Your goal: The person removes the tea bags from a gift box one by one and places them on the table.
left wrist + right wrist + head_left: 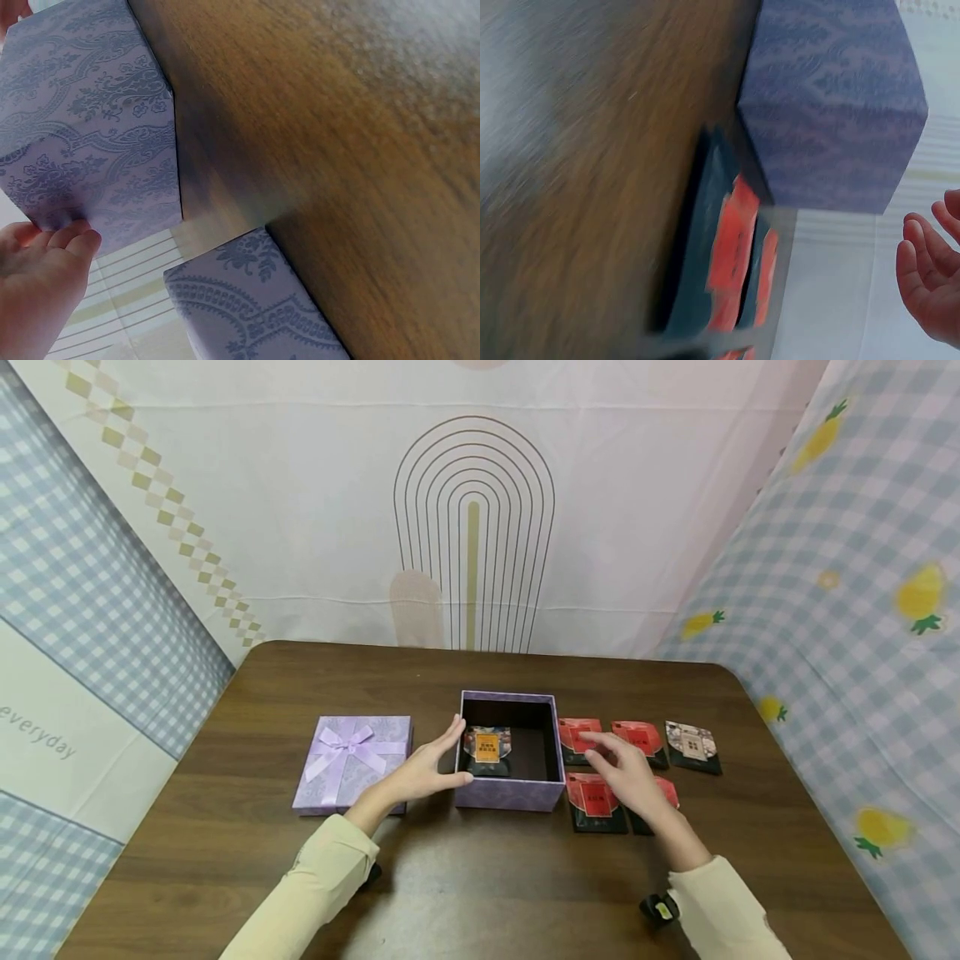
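Note:
An uncovered lilac patterned box (510, 795) stands mid-table, holding one dark packet (487, 752) with an orange label against its left side. My left hand (427, 772) rests at the box's left side, fingers along the wall and thumb by the front corner; the left wrist view shows its fingertips (86, 241) against the wall. Right of the box, my right hand (626, 777) hovers over several red-and-black packets (596, 797), fingers loosely bent and nothing between them. It partly covers the front right packet (667, 789).
Left of the box lies its lilac lid (382, 766) with a ribbon bow. A packet with a pale printed top (692, 746) lies at the far right of the group. A patterned cloth (315, 527) hangs behind the brown table (480, 885).

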A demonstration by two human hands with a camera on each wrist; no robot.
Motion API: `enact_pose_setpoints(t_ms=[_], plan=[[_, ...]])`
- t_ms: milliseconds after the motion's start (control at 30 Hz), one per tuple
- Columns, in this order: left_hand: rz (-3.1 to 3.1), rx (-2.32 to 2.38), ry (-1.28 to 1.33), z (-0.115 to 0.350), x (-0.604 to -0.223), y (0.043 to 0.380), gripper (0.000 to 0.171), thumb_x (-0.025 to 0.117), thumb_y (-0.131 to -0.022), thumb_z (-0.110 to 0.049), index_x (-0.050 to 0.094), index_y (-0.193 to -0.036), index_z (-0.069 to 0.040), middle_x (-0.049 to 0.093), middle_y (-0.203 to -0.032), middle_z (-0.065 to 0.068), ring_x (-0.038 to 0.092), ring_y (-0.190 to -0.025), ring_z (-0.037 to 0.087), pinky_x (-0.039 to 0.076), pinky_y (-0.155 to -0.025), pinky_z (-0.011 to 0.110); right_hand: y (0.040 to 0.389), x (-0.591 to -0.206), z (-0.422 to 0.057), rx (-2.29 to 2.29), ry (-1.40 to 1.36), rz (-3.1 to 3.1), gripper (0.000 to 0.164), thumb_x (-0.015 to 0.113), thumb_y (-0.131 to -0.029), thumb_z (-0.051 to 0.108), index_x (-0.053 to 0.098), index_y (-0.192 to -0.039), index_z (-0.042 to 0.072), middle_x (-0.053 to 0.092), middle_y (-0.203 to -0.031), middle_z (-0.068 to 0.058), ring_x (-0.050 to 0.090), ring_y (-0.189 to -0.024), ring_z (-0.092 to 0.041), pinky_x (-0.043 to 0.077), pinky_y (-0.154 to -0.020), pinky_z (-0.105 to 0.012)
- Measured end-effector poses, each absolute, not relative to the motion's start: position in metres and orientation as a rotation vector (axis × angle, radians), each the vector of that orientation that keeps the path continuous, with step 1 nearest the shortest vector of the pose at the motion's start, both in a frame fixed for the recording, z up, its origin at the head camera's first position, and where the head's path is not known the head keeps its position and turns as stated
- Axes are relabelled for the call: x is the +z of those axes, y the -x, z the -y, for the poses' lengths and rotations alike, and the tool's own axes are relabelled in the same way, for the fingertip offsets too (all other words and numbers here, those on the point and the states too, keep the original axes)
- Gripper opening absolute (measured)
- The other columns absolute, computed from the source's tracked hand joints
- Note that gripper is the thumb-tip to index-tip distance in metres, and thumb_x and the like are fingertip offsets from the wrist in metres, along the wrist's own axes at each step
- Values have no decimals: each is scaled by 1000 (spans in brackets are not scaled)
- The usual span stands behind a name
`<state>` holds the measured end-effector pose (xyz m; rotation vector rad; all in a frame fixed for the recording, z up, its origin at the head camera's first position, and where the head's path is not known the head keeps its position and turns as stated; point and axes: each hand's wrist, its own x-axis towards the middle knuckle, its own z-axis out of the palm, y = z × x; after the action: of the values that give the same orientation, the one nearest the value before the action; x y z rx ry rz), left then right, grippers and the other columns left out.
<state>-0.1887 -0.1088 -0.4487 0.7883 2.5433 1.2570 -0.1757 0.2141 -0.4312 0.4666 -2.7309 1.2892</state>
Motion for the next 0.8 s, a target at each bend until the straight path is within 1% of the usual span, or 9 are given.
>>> enact_pose_setpoints(t_ms=[67,133,233,300,400,433,600,667,800], plan=[[-2541,1262,-791,109,-449,189,84,65,-83,-24,12,-145,-1,3,-151,15,17,-135,35,18,-109,47,177,-429,-206,1337,-481,2735,31,55,-90,8,58,-120,3,62,-105,-12,55,-76,-16,47,-63,-28],[-2541,1264,-793,109,-450,189,84,65,-83,-23,13,-145,-1,3,-151,16,18,-134,35,18,-109,47,179,-428,-199,1378,-506,2730,32,55,-91,9,57,-121,2,60,-114,-16,59,-81,-20,49,-65,-27],[-2540,1269,-788,109,-450,189,84,66,-83,-23,13,-145,-1,3,-151,16,18,-134,35,18,-109,47,183,-428,-187,1431,-548,2714,32,55,-91,9,56,-122,0,57,-119,-19,60,-86,-26,51,-67,-29],[-2540,1268,-784,110,-450,189,84,66,-83,-23,13,-145,-1,3,-151,16,18,-134,35,18,-109,47,186,-428,-180,1409,-585,2704,31,55,-90,8,57,-121,0,58,-117,-19,59,-93,-26,52,-74,-33],[-2538,1265,-783,110,-450,189,85,65,-84,-24,12,-145,-1,3,-151,15,18,-135,35,18,-109,47,189,-427,-172,1316,-619,2699,30,56,-89,6,59,-119,1,60,-113,-16,57,-91,-24,51,-75,-38],[-2538,1263,-778,110,-450,188,85,66,-83,-24,12,-145,-2,2,-151,14,17,-135,34,18,-109,46,190,-427,-169,1270,-627,2697,30,57,-89,6,59,-118,1,60,-111,-16,57,-90,-22,51,-76,-38],[-2545,1266,-786,110,-450,189,85,66,-83,-23,12,-145,-2,3,-151,14,18,-134,35,18,-109,47,193,-424,-159,1194,-652,2703,29,58,-88,6,60,-116,2,62,-103,-14,53,-79,-17,47,-66,-32],[-2547,1265,-787,110,-450,189,85,66,-83,-23,13,-145,-2,3,-151,15,18,-134,35,19,-109,47,194,-423,-154,1207,-662,2726,29,57,-89,7,60,-117,3,62,-103,-13,54,-79,-16,46,-66,-30],[-2543,1258,-783,109,-451,190,85,66,-83,-23,13,-145,-1,3,-151,14,18,-135,34,18,-109,46,199,-425,-143,1232,-692,2791,30,55,-90,9,59,-119,3,61,-109,-15,58,-85,-20,50,-72,-33]])
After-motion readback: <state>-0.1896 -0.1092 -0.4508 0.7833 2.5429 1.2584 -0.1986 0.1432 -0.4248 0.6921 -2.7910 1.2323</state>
